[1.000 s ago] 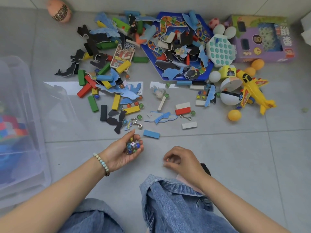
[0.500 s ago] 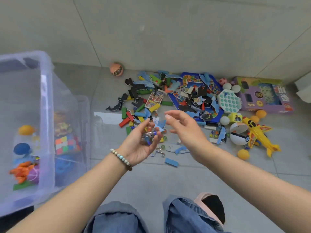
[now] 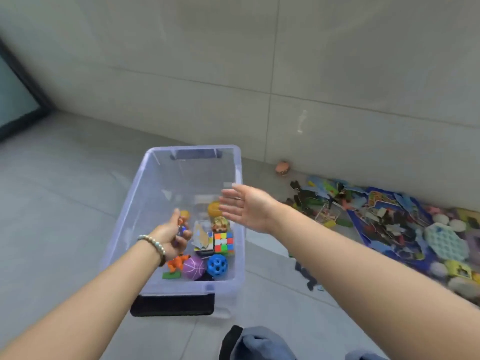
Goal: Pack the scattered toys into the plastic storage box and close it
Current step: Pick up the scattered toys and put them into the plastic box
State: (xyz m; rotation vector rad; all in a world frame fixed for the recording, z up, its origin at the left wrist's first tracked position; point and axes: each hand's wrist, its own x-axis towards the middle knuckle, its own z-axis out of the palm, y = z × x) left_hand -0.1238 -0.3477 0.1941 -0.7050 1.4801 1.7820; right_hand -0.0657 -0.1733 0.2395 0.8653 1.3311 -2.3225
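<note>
Left hand [image 3: 172,236]: fingers curled round a clutch of small coloured pieces [image 3: 183,226], too blurred to name. It was held over the inside of the plastic storage box [image 3: 155,193], low, below rim level by the look of it. Bead bracelet on that wrist.

Right hand [image 3: 244,206]: fingers straight and spread, palm turned inward, holding nothing. It hung over the box's right-hand rim.

The box stood on the grey floor [image 3: 65,190], uncovered, just ahead of the person's knees. Already in it, gathered at the near end: a puzzle cube [image 3: 224,241], a blue holed ball [image 3: 217,266], a purple ball [image 3: 194,267], an orange figure [image 3: 176,263] and a few more. The far half was bare plastic. No lid could be picked out; a dark panel [image 3: 172,305] lay against the near end, and what it was could not be told.

Judgement: early in the job. The box was barely a layer deep and the handful not yet dropped. The scattered toys [image 3: 389,224] made up the bulk, spread along the foot of the wall [image 3: 311,74] to the right, well apart from the box. Closing is far off.

Room: the mouth was wide, with ample clearance for both hands. The right rim sat beneath the right hand, so it could catch a wrist on a low pass. Open floor between box and pile gave a free path for reaching back.
</note>
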